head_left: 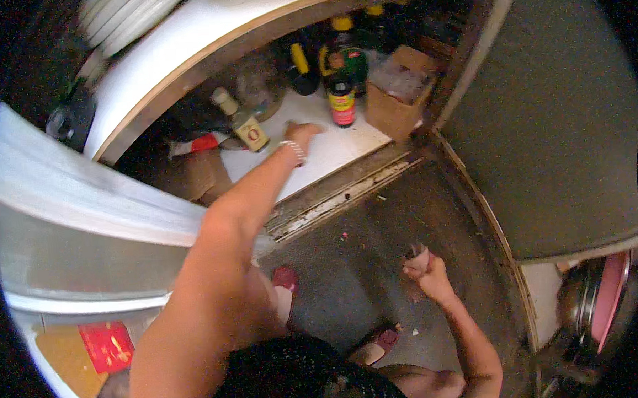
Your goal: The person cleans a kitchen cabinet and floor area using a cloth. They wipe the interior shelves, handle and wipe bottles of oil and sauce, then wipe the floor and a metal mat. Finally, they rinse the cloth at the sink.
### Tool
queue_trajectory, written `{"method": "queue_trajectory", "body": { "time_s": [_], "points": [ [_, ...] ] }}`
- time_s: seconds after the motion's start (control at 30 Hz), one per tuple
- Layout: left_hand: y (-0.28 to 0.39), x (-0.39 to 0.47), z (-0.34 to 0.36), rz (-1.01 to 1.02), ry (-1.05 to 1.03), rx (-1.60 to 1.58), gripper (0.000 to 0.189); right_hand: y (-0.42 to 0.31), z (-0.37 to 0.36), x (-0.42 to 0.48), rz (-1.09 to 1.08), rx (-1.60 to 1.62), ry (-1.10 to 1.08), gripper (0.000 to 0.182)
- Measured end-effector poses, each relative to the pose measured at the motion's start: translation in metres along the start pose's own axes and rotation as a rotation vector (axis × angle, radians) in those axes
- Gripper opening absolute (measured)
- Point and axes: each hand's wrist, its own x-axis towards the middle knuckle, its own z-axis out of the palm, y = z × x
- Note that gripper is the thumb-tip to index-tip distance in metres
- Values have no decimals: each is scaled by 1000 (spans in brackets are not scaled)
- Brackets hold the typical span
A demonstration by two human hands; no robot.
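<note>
My left hand, with a pale bracelet at the wrist, reaches onto a white board inside a low cabinet. Its fingers are blurred, so whether they hold anything is unclear. Left of it a bottle with a cream label leans at an angle. To its right stands a dark sauce bottle with a yellow and red label. My right hand is apart from the cabinet, above the dark floor, closed around a small pale and dark object too blurred to name.
Behind the sauce bottle are yellow-capped bottles. An open cardboard box holds clear plastic. The cabinet's bottom rail is worn. A greenish-grey panel stands at right, near a pink-rimmed round vessel. A red packet lies lower left.
</note>
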Motion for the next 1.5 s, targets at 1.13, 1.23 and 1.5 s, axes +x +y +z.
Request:
{"method": "queue_trajectory", "body": {
  "time_s": [1.13, 1.23, 1.5],
  "points": [
    [99, -186, 60, 194, -1263, -522, 62, -201, -52, -30, -928, -418, 416, 44],
    [118, -238, 73, 225, -1294, -534, 70, -213, -45, -18, -936, -260, 514, 46],
    [141, -290, 73, 184, -1304, -588, 64, -208, -20, -55, -983, -453, 996, 59]
  ]
}}
